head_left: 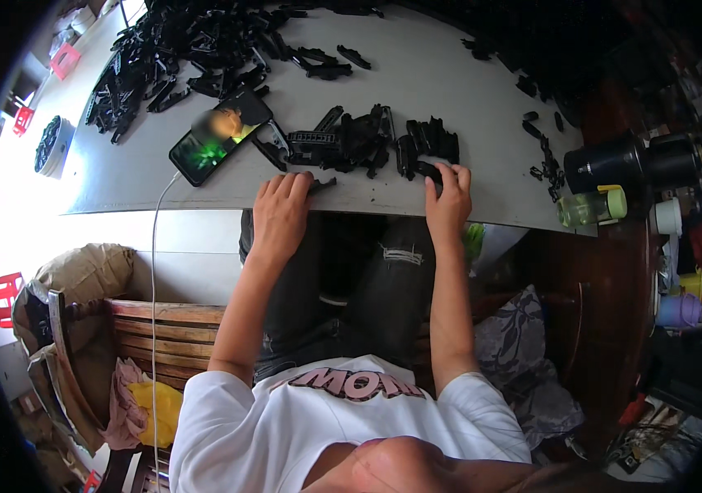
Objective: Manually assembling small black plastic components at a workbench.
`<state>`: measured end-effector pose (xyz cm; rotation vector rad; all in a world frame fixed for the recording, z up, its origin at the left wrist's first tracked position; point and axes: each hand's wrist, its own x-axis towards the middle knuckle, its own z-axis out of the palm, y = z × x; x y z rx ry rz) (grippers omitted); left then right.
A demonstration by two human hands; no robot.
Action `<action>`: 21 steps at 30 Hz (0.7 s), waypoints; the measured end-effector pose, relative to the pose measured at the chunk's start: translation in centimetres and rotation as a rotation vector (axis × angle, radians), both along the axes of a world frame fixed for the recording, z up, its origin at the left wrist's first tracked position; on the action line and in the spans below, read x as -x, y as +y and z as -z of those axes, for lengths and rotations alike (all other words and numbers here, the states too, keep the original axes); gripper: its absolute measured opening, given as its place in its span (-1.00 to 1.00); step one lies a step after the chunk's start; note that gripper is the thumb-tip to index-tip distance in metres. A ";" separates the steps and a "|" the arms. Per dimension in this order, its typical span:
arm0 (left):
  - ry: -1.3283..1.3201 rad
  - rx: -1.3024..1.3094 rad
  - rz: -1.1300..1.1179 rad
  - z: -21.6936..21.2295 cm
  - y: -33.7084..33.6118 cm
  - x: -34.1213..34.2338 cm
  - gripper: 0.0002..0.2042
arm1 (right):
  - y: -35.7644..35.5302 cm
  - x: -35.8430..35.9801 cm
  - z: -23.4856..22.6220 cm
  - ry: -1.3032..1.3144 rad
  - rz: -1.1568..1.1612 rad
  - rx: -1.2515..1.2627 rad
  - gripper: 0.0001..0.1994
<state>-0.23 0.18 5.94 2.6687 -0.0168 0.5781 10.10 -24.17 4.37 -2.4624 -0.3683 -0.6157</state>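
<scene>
My left hand [280, 212] rests at the table's near edge, its fingers closed on a slim black plastic piece [323, 186] that sticks out to the right. My right hand [450, 201] is also at the edge, thumb and fingers pinching a dark black plastic part [428, 170], partly hidden by the fingers. Just beyond it stands a row of similar black parts [433, 140] set side by side. Between and beyond my hands lies a small heap of loose black parts [359, 141]. The exact kind of these parts is too small to tell.
A phone [218, 135] with a lit screen lies left of the heap, its white cable [154, 271] hanging over the edge. A large pile of black parts [195, 49] covers the far left. A green-lidded bottle [589, 207] and black cylinder [606, 167] stand at right.
</scene>
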 end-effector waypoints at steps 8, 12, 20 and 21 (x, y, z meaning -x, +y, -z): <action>-0.098 0.509 0.045 -0.3 -1.5 2.2 -0.69 | -0.1 -0.2 0.8 -0.087 0.008 -0.329 -0.73; -0.064 1.020 0.122 0.8 -2.0 3.0 -0.72 | -0.2 0.7 1.0 0.027 -0.168 -0.812 -0.63; 0.341 1.701 0.093 0.6 -3.5 3.6 -0.66 | 7.0 9.4 -3.4 0.764 -0.537 -1.172 -0.77; 0.294 1.596 0.056 0.1 -4.4 3.5 -0.67 | 7.4 9.7 -3.2 0.742 -0.550 -1.154 -0.78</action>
